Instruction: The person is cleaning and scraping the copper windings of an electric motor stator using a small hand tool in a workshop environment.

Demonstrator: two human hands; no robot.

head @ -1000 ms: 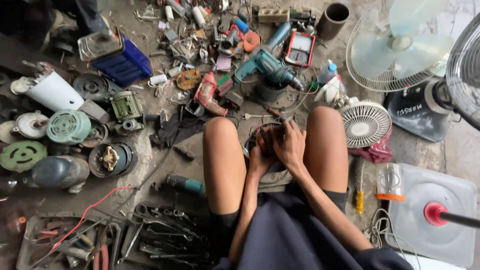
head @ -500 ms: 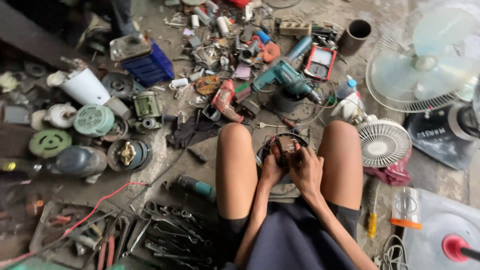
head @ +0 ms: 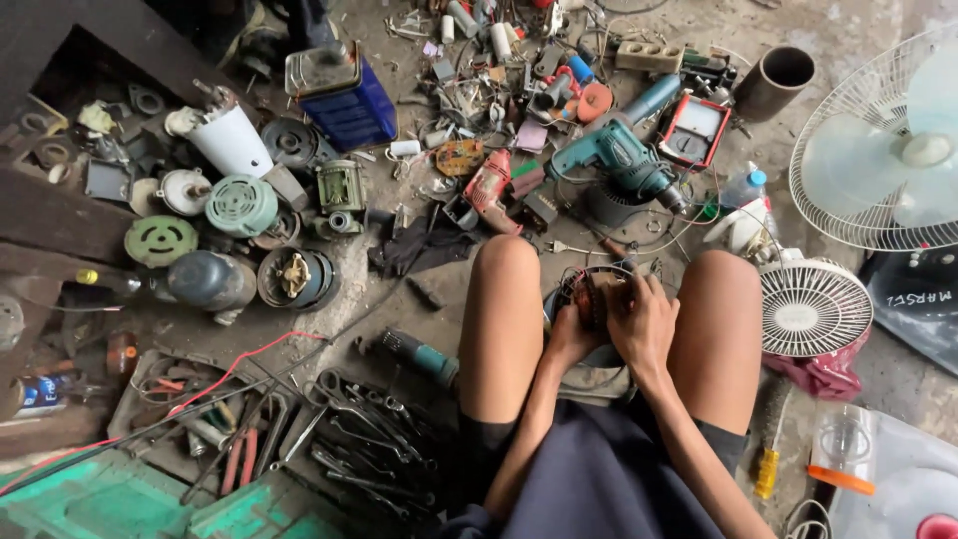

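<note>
Between the bare knees, both hands are gripping a small motor core point(head: 597, 299).

Left hand point(head: 571, 334) and right hand point(head: 644, 319) are curling their fingers around its coppery, wire-trailing body; scrap is crowding the gritty floor point(head: 399, 299), a teal drill point(head: 619, 160) ahead, a white fan grille point(head: 813, 307) just beside the right knee.

I see both hands point(head: 614, 319) on a copper-wound motor core point(head: 596, 296) between my knees. Ahead of it lies a teal power drill point(head: 614, 160); a small white fan grille point(head: 810, 304) sits right, loose steel wrenches point(head: 364, 439) lower left.
</note>
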